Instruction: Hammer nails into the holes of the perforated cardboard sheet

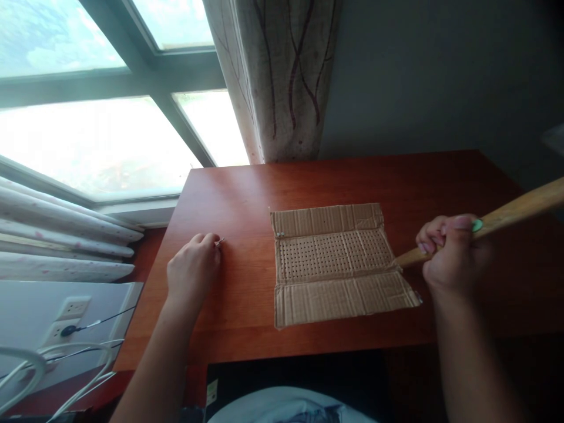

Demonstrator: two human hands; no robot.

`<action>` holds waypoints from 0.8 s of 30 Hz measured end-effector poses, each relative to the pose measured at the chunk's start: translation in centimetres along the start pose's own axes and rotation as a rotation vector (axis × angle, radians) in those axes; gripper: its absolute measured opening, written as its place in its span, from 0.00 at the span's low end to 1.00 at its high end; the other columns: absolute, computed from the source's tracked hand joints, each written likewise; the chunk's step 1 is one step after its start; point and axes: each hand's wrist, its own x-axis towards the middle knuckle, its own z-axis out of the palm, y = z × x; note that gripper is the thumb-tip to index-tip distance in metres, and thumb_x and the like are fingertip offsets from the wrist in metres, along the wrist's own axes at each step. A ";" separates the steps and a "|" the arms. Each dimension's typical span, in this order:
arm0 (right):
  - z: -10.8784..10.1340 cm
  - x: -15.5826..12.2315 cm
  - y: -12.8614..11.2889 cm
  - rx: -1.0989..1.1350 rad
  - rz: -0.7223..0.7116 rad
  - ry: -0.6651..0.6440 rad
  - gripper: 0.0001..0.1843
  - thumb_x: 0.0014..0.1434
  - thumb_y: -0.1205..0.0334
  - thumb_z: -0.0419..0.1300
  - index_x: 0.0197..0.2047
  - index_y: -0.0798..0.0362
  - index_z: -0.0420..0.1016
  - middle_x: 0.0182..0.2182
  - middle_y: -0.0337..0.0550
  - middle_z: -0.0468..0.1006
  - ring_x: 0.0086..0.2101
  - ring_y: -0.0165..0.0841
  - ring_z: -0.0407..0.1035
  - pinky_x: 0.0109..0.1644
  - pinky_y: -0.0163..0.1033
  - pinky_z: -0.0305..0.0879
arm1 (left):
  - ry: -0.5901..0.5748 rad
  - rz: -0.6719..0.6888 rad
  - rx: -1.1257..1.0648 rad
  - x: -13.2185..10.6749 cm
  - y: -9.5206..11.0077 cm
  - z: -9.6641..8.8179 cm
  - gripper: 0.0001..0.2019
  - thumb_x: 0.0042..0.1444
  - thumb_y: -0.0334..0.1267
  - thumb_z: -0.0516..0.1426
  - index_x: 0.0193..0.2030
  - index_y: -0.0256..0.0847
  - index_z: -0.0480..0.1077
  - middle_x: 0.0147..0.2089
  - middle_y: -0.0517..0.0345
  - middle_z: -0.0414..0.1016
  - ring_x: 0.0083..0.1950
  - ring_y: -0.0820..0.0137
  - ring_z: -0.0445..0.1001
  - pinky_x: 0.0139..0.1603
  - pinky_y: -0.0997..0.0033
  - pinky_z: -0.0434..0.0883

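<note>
A flat piece of cardboard (335, 261) lies on the reddish wooden table (247, 305); its middle panel is full of small punched holes. A small metal nail head shows at its upper left corner. My left hand (192, 271) rests on the table left of the cardboard, fingers curled and pinching a small metal nail (219, 241). My right hand (449, 254) is closed round a wooden handle (506, 214), which runs from the cardboard's right edge up and off to the right; its head is out of view.
A patterned curtain (282, 76) hangs behind the table by a large window (97, 117). At the lower left are a wall socket (66, 320) and white cables (66, 364). A grey wall is behind the table's right half.
</note>
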 end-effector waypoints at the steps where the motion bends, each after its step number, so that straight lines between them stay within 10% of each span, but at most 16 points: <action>1: 0.0 0.1 0.1 0.026 -0.015 -0.002 0.25 0.64 0.41 0.60 0.25 0.45 0.57 0.18 0.33 0.53 0.18 0.29 0.50 0.21 0.40 0.47 | 0.026 0.010 -0.025 0.0 0.0 0.1 0.17 0.69 0.43 0.48 0.51 0.43 0.76 0.50 0.47 0.80 0.39 0.56 0.78 0.29 0.64 0.58; 13: 0.3 0.6 1.1 0.110 -0.106 -0.049 0.24 0.66 0.50 0.62 0.25 0.47 0.56 0.17 0.30 0.56 0.16 0.26 0.51 0.17 0.37 0.45 | 0.299 -0.031 -1.533 0.0 5.0 -2.1 0.09 0.51 0.39 0.70 0.37 0.41 0.79 0.36 0.57 0.81 0.37 0.69 0.78 0.38 0.72 0.74; 24: 0.5 0.4 0.9 0.107 -0.120 -0.081 0.24 0.67 0.51 0.62 0.25 0.48 0.57 0.18 0.30 0.56 0.16 0.25 0.52 0.18 0.37 0.46 | 0.284 0.413 -1.369 0.8 8.9 -2.3 0.03 0.59 0.33 0.66 0.40 0.44 0.79 0.40 0.54 0.81 0.44 0.66 0.77 0.50 0.62 0.73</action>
